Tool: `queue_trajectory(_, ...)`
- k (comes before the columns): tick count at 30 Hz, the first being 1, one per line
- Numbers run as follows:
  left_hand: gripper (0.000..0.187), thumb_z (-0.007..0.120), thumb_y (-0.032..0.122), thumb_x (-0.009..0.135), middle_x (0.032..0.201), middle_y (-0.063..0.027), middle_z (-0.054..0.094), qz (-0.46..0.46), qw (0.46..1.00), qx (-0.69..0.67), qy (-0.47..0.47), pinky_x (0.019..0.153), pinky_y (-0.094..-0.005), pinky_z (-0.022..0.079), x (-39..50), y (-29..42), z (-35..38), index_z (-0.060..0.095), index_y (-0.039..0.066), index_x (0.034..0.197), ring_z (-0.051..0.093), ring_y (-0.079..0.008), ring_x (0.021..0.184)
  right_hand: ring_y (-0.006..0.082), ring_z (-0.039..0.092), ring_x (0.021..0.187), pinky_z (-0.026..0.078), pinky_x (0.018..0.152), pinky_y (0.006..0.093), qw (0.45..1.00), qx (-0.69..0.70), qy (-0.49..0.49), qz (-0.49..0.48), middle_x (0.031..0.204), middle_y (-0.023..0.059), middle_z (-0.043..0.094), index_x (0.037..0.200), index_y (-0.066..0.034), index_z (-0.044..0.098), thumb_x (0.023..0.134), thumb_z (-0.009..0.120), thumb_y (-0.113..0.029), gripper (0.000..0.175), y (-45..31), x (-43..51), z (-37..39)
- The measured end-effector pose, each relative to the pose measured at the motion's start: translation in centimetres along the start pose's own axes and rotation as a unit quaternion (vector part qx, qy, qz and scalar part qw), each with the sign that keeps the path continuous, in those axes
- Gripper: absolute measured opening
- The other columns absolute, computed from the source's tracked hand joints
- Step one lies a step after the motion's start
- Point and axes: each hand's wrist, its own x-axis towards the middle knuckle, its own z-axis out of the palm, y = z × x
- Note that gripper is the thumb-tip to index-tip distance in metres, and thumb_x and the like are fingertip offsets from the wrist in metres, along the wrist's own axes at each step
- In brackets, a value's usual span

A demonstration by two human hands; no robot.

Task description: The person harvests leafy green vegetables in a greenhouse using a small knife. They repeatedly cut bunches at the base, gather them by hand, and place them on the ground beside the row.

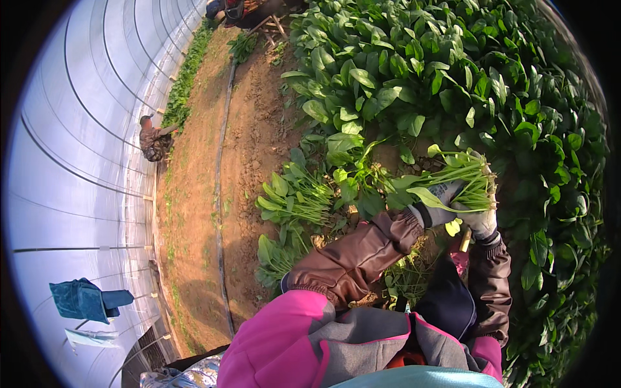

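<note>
A bunch of leafy greens that look like spinach (461, 182) lies across my two gloved hands, its pale cut root ends on the right and leaves to the left. My left hand (444, 201), in a grey glove, is closed around the stems from below. At the root ends is my right hand (480, 220), in a dirty whitish glove, also closed on the bunch. A light wooden tool handle (465, 240) shows just below the right hand; its other end is hidden. Brown sleeve covers reach over both forearms. Left of my arms, a pile of picked greens (301, 194) rests on the soil.
Dense standing greens (436, 63) fill the top and right. A black drip hose (220, 160) runs along the bare soil strip (194, 194). Another person (155, 138) crouches by the plastic greenhouse wall (82, 145). A wooden stool (269, 29) stands at the top.
</note>
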Motion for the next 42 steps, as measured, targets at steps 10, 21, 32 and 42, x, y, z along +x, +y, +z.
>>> queue_trajectory(10,0.058,0.082,0.028,0.067,0.106,-0.0138,0.068,-0.01,0.988,0.106,0.113,0.087,-0.0376,0.052,-0.7,12.7,-1.9,0.061,0.005,0.115,0.066,-0.0277,0.099,0.0173,0.066,0.091,0.054,0.084,0.0294,0.967,-0.102,0.009,-0.233,0.104,0.0083,0.068,0.118,0.0013,0.058,0.082,0.067,0.002,0.036,-13.1,-4.0,10.0)
queue_trajectory(21,0.061,0.069,0.012,0.081,0.13,-0.0233,0.054,0.056,0.982,-0.04,0.176,0.096,-0.04,0.046,-8.3,17.9,-3.9,0.044,0.001,0.135,0.056,-0.0367,0.115,0.0169,0.067,0.087,0.052,0.083,0.0285,0.985,-0.065,0.0,-0.162,0.098,0.0108,0.071,0.099,0.0043,0.069,0.084,0.062,-0.007,0.021,-15.9,-5.2,12.7)
queue_trajectory(32,0.115,0.063,0.08,0.065,0.13,-0.0222,0.049,0.162,0.883,0.263,0.353,0.102,-0.053,0.036,-11.3,16.7,-12.1,0.037,-0.006,0.137,0.048,-0.0422,0.119,0.0142,0.065,0.089,0.054,0.079,0.0277,0.978,-0.101,-0.119,-0.14,0.101,0.0057,0.068,0.119,0.0002,0.057,0.076,0.068,0.007,0.046,-15.4,-5.3,19.0)
queue_trajectory(42,0.082,0.085,0.013,0.062,0.113,-0.0109,0.065,0.025,0.962,-0.125,0.24,0.088,-0.0355,0.053,-8.3,11.8,-7.4,0.044,0.003,0.132,0.066,-0.0235,0.1,0.0191,0.047,0.128,0.037,0.108,0.0347,0.967,-0.156,-0.16,-0.12,0.142,0.0097,0.045,0.145,-0.0008,0.034,0.077,0.075,-0.012,0.08,-12.1,-3.5,20.2)
